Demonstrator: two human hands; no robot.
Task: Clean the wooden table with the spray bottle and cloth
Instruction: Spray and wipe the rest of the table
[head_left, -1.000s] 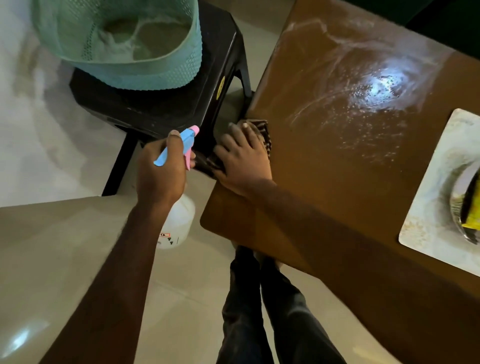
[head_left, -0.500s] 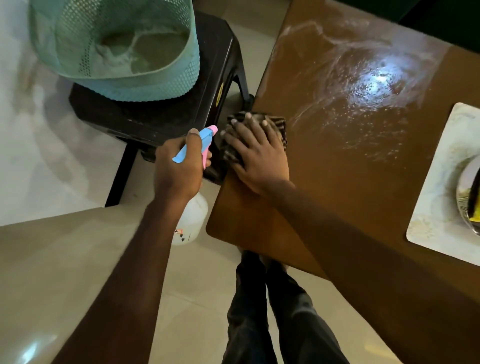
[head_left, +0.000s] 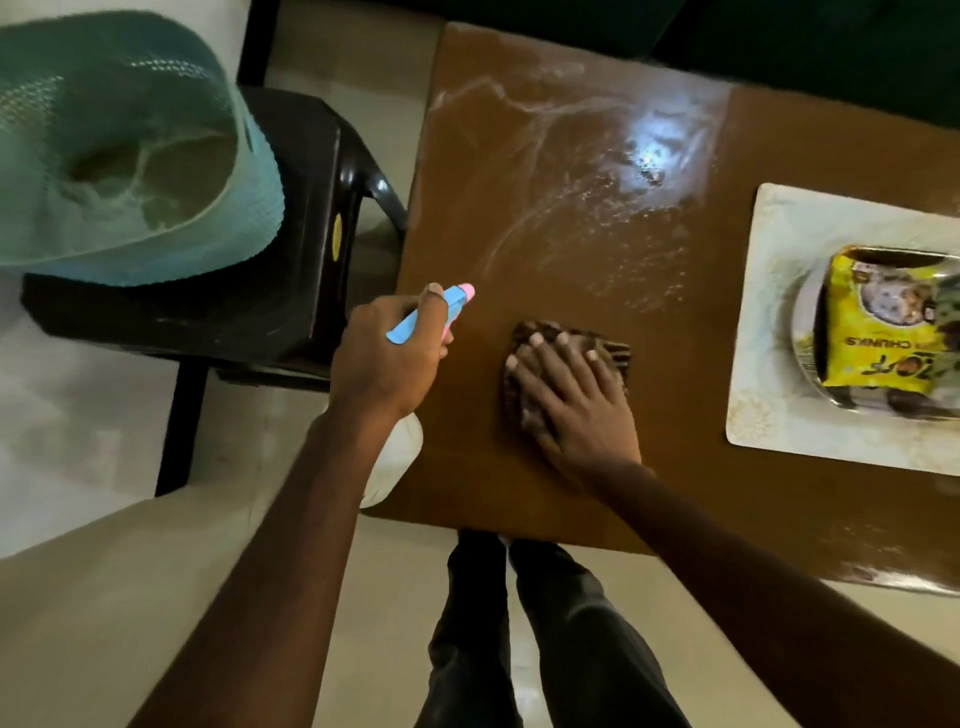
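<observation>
1. The left hand (head_left: 387, 358) is gripping the spray bottle (head_left: 397, 457) by its neck. The bottle is hanging right over the left edge of the bench (head_left: 467, 467), with the nozzle pointing in across the wood.
2. The right hand (head_left: 576, 405) is lying flat with its fingers spread, pressing the dark striped cloth (head_left: 613, 353) down. The cloth is sitting inboard of the near-left corner.
3. Wet streaks (head_left: 597, 208) are glistening toward the far-left corner, well apart from the cloth, so I'd say most of the wiping is yet to come.
4. Here's the danger: a wide rightward sweep is likely to catch the placemat (head_left: 769, 415) and jolt the yellow packet (head_left: 878, 322) sitting on it.
5. Any squeeze of the trigger now is risking mist drifting onto that packet, or onto the wiping hand.
6. The bottle's body is hanging below bench level, so a quick lift could be knocking it against the left edge.
7. The stool (head_left: 291, 291) and green basket (head_left: 119, 156) are crowding the left side, leaving that elbow little swing.
</observation>
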